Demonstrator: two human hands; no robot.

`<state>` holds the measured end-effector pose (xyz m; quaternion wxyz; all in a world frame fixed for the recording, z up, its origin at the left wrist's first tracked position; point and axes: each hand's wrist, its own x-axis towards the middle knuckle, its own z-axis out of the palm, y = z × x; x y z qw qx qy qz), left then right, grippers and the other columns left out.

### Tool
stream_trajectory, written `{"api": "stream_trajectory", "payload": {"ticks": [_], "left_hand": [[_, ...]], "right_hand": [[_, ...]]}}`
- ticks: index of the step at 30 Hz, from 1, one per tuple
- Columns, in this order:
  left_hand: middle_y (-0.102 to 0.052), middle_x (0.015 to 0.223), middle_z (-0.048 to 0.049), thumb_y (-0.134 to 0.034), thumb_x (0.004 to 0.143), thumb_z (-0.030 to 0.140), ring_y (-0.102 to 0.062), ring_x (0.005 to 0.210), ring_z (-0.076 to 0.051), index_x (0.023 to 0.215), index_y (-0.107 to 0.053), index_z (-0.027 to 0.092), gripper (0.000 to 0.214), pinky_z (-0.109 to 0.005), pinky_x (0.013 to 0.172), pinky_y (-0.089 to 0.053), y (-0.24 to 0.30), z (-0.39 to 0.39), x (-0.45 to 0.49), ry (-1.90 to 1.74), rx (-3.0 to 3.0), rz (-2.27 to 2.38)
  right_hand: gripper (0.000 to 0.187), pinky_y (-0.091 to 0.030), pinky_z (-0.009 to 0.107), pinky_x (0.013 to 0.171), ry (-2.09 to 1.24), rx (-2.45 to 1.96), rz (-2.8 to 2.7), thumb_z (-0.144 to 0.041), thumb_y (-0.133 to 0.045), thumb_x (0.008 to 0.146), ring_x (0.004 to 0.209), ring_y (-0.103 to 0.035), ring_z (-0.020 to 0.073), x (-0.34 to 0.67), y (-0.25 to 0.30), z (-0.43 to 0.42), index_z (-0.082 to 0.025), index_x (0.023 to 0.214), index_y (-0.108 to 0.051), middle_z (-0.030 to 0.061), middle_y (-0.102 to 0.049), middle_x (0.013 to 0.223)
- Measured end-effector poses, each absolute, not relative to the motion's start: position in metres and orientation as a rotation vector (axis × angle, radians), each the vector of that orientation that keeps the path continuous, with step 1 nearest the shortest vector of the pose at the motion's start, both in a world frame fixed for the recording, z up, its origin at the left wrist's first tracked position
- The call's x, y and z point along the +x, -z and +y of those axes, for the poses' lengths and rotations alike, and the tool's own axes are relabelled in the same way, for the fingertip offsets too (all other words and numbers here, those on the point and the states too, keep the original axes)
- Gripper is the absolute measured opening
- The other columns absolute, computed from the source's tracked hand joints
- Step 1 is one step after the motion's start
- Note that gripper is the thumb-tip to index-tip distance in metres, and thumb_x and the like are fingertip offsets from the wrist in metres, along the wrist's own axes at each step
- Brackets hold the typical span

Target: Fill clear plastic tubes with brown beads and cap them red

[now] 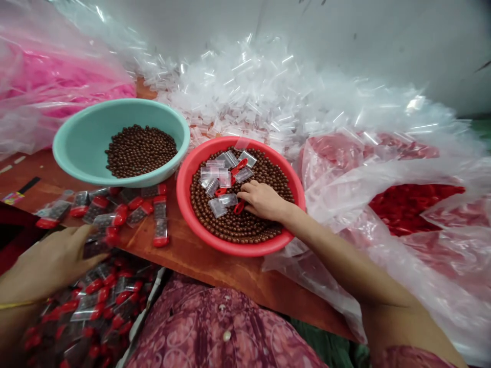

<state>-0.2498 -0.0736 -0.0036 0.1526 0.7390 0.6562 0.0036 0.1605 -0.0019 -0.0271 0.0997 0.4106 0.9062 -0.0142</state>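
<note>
Nearest, a maroon patterned shirt (226, 324). In the round red plastic bowl (184, 197), a red looped plastic piece (239, 207) slants just beside the nearer right hand (261, 200), curled, grip unclear; the blurred left hand (57, 258), fingers parted, hold unclear, is well apart.

I'm working in a packing wkshp, prob.: clear tubes (245, 97) are lying heaped top ctr, beads (141, 151) are sitting in bowls (184, 199) mid-frame, red-capped tubes (82, 309) are crowding lower L.

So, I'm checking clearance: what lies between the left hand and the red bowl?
In the head view, red-capped tubes lie there, then a bare strip of tabletop before the bowl.
</note>
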Motion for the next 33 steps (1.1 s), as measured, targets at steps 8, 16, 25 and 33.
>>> {"api": "stream_trajectory", "payload": {"ticks": [8,16,25,33], "left_hand": [[-0.067,0.101,-0.0041,-0.03,0.091,0.02,-0.057,0.091,-0.018,0.105,-0.061,0.021,0.033,-0.03,0.081,-0.042,-0.031,-0.032,-0.139,-0.198,2.883,1.314],[-0.065,0.087,-0.007,-0.047,0.084,0.01,-0.055,0.079,-0.016,0.096,-0.066,0.026,0.028,-0.026,0.062,-0.035,0.018,0.06,-0.018,0.202,3.14,0.214],[-0.067,0.088,-0.0131,-0.05,0.084,0.03,-0.062,0.077,-0.02,0.085,-0.066,0.013,0.023,-0.027,0.068,-0.043,0.027,0.043,0.008,0.357,2.904,0.636],[-0.054,0.042,-0.0066,-0.045,0.082,0.029,-0.055,0.044,-0.016,0.054,-0.062,0.011,0.036,-0.025,0.053,-0.045,0.024,0.041,0.058,0.582,2.112,1.151]], "right_hand": [[0.022,-0.039,0.034,0.077,0.076,1.322,2.61,-0.012,-0.042,0.082,0.087,-0.058,0.0233,0.161,0.021,-0.004,-0.012,0.09,-0.062,0.0134,-0.066,0.09],[0.016,-0.043,0.029,0.07,0.89,2.052,2.851,-0.017,-0.04,0.073,0.072,-0.054,0.0162,0.197,0.03,-0.017,-0.019,0.08,-0.054,0.0025,-0.061,0.077],[0.009,-0.038,0.026,0.057,1.738,2.448,2.753,-0.022,-0.043,0.061,0.061,-0.044,0.0127,0.201,0.033,-0.009,-0.021,0.07,-0.047,-0.001,-0.05,0.067],[0.012,-0.042,0.028,0.056,1.784,2.533,2.788,-0.023,-0.043,0.062,0.058,-0.047,0.013,0.203,0.024,-0.016,-0.021,0.073,-0.048,-0.0001,-0.053,0.067]]}}
